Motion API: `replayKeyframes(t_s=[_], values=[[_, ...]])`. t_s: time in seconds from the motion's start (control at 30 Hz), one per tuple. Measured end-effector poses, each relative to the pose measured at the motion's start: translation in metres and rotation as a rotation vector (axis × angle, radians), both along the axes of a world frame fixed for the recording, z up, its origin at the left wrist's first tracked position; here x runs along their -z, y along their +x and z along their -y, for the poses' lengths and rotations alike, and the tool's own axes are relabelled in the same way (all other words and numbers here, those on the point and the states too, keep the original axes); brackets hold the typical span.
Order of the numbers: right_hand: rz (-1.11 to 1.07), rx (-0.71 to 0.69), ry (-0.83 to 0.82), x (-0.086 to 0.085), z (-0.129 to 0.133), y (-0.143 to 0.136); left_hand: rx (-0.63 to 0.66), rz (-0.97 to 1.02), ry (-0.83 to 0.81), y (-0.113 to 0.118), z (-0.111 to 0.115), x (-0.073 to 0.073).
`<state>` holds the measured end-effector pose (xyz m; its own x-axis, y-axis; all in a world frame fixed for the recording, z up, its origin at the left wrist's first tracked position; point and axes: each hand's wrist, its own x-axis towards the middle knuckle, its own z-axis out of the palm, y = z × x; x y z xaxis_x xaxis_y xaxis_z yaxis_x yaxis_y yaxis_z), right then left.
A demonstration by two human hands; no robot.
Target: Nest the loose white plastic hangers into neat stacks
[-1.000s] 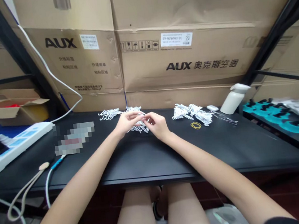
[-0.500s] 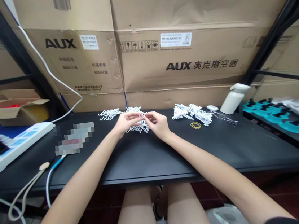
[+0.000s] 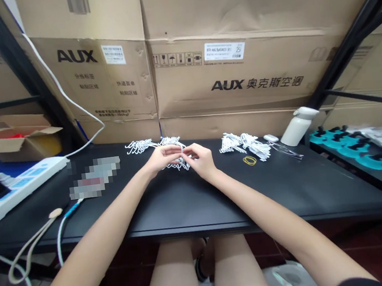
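My left hand (image 3: 161,158) and my right hand (image 3: 200,159) meet at the fingertips over the middle of the black table. Both are pinched closed around small white wire hooks, which the fingers partly hide. Behind and below them lies a pile of white hooks (image 3: 180,164). Another bunch of white hooks (image 3: 139,146) rests to the left of my left hand. Two more bundles (image 3: 232,143) (image 3: 257,147) lie right of my right hand, with yellow rubber bands (image 3: 249,160) in front of them.
A white bottle (image 3: 298,126), glasses (image 3: 287,150) and turquoise holders (image 3: 351,146) are at the right. At the left are a white power strip (image 3: 25,184), a blurred-out device (image 3: 96,178) and cables. Cardboard (image 3: 241,95) stands behind the table.
My fingertips have shifted slightly and come closer together. The bundles, rubber bands and bottle have not moved.
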<state>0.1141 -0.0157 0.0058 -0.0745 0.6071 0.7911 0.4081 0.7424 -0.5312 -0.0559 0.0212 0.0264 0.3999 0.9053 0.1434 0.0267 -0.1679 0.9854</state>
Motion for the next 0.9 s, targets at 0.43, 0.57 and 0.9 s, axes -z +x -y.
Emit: replayKeyframes(t_s=[0.43,0.57,0.9], values=[[0.034,0.033,0.02,-0.007,0.008,-0.002,-0.021,-0.065,0.069,0.002,0.003,-0.005],[-0.056,0.247,0.057,-0.013,0.002,0.013,0.089,-0.182,0.102,-0.004,0.009,-0.015],[0.131,0.419,-0.327,0.009,-0.036,0.044,0.408,-0.42,0.213,-0.006,0.01,-0.015]])
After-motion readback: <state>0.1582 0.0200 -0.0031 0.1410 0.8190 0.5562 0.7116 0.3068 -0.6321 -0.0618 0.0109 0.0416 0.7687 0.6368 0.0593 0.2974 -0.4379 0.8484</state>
